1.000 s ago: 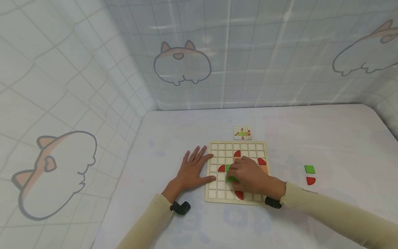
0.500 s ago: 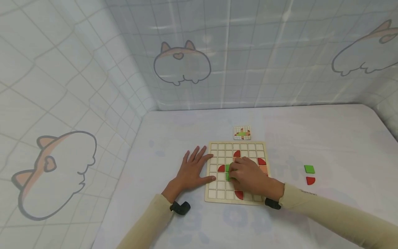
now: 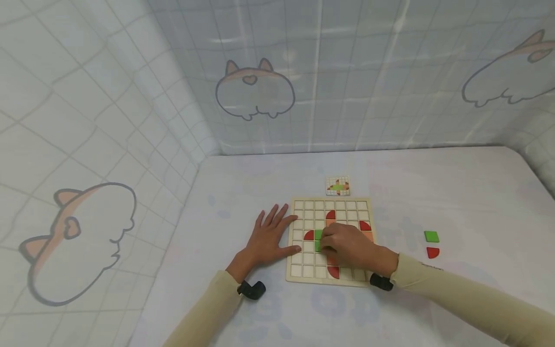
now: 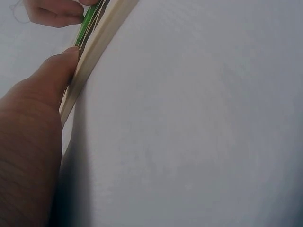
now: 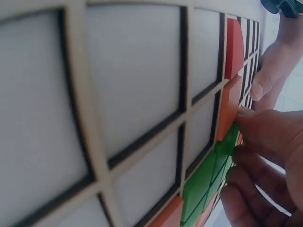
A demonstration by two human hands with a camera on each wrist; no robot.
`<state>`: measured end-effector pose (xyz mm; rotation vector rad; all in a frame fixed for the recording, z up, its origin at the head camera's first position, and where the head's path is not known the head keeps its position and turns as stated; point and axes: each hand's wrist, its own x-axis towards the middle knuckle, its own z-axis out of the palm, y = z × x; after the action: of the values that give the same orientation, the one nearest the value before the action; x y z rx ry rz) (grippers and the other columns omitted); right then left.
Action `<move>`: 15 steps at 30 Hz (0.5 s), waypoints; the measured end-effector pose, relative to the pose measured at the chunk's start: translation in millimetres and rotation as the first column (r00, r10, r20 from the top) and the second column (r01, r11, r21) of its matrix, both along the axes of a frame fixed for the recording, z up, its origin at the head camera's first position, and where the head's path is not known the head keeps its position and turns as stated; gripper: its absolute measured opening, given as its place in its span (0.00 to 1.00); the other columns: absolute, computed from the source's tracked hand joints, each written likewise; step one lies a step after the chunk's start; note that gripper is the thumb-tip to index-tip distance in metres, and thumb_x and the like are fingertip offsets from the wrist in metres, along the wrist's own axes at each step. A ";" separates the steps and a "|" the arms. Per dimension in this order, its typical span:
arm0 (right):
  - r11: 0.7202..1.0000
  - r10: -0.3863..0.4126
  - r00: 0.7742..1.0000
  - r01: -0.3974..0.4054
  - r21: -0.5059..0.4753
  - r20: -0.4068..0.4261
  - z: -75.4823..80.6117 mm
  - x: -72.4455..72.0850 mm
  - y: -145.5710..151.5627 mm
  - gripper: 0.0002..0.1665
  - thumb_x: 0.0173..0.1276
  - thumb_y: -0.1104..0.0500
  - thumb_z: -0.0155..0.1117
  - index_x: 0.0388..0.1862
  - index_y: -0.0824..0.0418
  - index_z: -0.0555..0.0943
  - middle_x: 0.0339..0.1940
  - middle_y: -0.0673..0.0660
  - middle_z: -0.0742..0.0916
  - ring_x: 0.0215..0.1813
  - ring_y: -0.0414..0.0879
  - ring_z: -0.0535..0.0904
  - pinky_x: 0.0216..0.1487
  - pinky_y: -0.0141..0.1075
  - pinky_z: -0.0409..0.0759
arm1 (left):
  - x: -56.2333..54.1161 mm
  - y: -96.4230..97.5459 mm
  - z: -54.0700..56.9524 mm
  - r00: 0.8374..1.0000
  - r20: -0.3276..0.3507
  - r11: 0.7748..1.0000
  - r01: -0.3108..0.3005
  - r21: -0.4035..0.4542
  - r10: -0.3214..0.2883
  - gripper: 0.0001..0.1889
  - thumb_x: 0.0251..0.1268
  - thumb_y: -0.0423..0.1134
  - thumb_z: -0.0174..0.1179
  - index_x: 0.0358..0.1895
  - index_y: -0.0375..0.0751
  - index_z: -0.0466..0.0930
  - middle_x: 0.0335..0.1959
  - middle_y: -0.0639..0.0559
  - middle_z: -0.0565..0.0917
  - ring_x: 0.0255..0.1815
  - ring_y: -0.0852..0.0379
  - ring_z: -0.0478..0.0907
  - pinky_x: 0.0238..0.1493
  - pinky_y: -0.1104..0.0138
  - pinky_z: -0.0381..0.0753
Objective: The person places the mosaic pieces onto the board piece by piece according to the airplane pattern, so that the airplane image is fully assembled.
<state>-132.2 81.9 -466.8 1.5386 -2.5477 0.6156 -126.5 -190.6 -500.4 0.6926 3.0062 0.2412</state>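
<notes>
A wooden grid board [image 3: 303,270] lies on the table, with red quarter-circle, orange and green square tiles set in some cells. My left hand [image 3: 268,240] is spread at its left edge, thumb and index fingertip on the rim. In the left wrist view the left thumb [image 4: 59,71] rests against the board's edge. My right hand [image 3: 349,246] is over the board's middle with curled fingers. The right wrist view shows its thumb and fingertips around a green square tile [image 5: 232,138], beside an orange tile [image 5: 229,109]. The hand hides several cells in the head view.
A small pattern card [image 3: 337,185] lies beyond the board, printed with a coloured shape on a grid. To the right on the white cloth are a loose green tile [image 3: 431,236] and a red quarter-circle tile [image 3: 432,253]. Patterned curtains [image 3: 390,86] surround the table.
The green tile under my right fingers, tilted a second ago, now lies in line with the cells. The right hand has shifted slightly right; the left hand stays put.
</notes>
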 end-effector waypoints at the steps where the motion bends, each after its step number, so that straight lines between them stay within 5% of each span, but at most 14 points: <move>1: 1.000 -0.008 1.000 0.008 0.005 0.004 0.8 -0.1 -0.1 0.05 0.57 0.61 0.77 0.29 0.54 0.87 0.31 0.45 0.82 0.36 0.40 0.75 0.38 0.32 0.78 | 0.1 0.0 0.7 1.000 -0.001 1.000 -0.001 -0.001 0.001 0.46 0.58 0.80 0.41 0.77 0.60 0.55 0.81 0.52 0.43 0.80 0.49 0.34 0.72 0.43 0.37; 9: 0.999 -0.051 0.995 0.051 -0.002 0.091 0.9 0.1 -4.7 0.05 0.56 0.59 0.78 0.30 0.54 0.88 0.31 0.45 0.82 0.36 0.40 0.74 0.40 0.33 0.79 | 0.6 0.9 1.9 1.000 -0.012 1.000 0.004 0.014 -0.004 0.46 0.58 0.79 0.43 0.76 0.60 0.56 0.81 0.51 0.44 0.80 0.48 0.36 0.72 0.43 0.37; 15: 0.999 -0.049 0.998 0.049 0.007 0.043 0.3 0.7 -4.0 0.08 0.56 0.58 0.78 0.35 0.56 0.89 0.31 0.47 0.82 0.35 0.41 0.75 0.41 0.35 0.78 | 1.6 0.6 0.8 1.000 -0.030 1.000 0.005 0.008 -0.004 0.46 0.58 0.79 0.43 0.76 0.59 0.56 0.81 0.51 0.45 0.79 0.47 0.37 0.72 0.42 0.38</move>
<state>-131.5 77.8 -466.5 1.4759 -2.6120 0.6429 -124.9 -190.0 -499.6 0.7101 3.0337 0.2457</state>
